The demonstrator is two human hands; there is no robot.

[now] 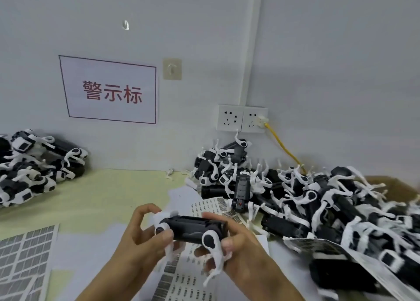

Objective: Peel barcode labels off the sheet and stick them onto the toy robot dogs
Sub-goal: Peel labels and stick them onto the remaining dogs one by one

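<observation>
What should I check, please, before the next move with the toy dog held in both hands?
1. Toy robot dog gripped by left hand and right hand: ok.
2. Label already stuck on this dog: cannot tell.
3. Barcode label sheet lies under the hands, within reach: ok.
4. A peeled label on a fingertip: cannot tell.
5. Pile of dogs on the right close by for the next one: ok.
6. Pile on the left apart from the right pile: ok.
</observation>
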